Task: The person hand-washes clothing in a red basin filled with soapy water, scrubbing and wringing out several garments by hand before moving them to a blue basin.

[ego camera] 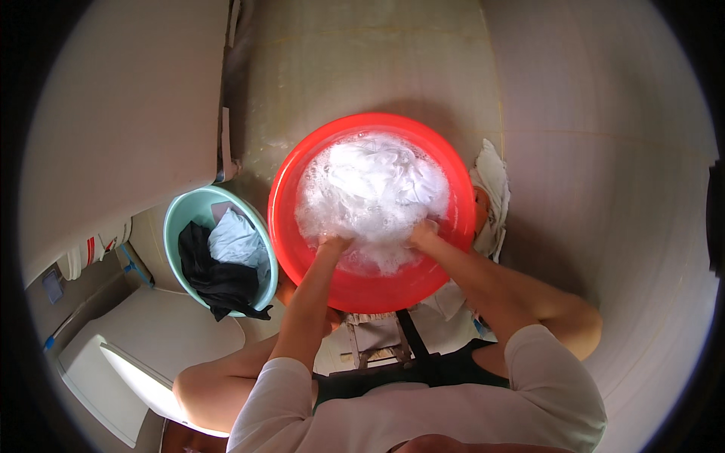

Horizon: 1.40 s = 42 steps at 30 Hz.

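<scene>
A round red plastic basin (pixel 371 298) stands on the floor before me, holding foamy water and soaked white fabric (pixel 374 170). Toward the basin's near left side, my left hand (pixel 335 242) reaches into the suds, its fingers hidden under the foam. My right hand (pixel 425 231) is at the near right of the foam, partly covered as well. The bulk of the white fabric rises from the suds beyond both hands. Whether either hand grips fabric below the surface cannot be made out.
Left of the red basin, touching or nearly so, is a pale green tub (pixel 171 249) with black clothing (pixel 221 283) and light blue fabric (pixel 238 240). White cloth (pixel 491 198) lies at the red basin's right. A wall (pixel 600 136) bounds the right side.
</scene>
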Each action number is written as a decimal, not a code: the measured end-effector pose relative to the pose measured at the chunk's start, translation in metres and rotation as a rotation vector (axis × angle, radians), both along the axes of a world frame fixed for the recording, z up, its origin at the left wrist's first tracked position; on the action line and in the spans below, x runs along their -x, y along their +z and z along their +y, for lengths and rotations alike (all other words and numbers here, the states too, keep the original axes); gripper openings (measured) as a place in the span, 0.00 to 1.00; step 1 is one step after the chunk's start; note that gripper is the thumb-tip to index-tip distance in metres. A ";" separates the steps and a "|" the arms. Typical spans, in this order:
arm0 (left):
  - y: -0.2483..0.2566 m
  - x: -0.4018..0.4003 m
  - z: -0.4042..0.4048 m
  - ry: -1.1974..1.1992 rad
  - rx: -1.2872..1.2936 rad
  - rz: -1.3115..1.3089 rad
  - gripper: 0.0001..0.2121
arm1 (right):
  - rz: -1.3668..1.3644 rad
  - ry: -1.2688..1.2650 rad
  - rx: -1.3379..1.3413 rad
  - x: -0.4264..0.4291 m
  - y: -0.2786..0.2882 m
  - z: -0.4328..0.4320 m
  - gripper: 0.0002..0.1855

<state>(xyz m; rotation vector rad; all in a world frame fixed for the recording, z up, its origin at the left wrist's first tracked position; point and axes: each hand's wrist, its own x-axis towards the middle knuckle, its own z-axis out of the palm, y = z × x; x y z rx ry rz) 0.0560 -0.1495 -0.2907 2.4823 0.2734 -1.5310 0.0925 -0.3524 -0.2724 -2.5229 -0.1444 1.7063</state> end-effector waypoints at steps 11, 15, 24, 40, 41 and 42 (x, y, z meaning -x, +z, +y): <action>0.032 0.063 0.003 0.100 0.134 -0.873 0.24 | -0.580 0.452 -0.060 0.026 0.041 0.003 0.27; 0.030 0.091 -0.030 0.768 0.308 -1.208 0.26 | -0.754 -0.030 -0.112 0.088 -0.016 0.022 0.31; 0.043 0.093 -0.036 2.038 1.297 0.089 0.35 | -0.462 -0.610 -0.824 0.095 0.108 0.055 0.23; 0.130 0.082 -0.029 1.098 1.066 -0.930 0.16 | -0.368 -0.334 -0.716 0.075 0.148 0.062 0.19; 0.134 0.075 -0.023 1.249 1.050 -0.894 0.15 | -0.414 -0.243 -0.637 0.055 0.150 0.063 0.18; 0.143 0.063 -0.027 1.433 1.073 -0.860 0.14 | -0.577 -0.383 -0.659 0.040 0.114 0.052 0.17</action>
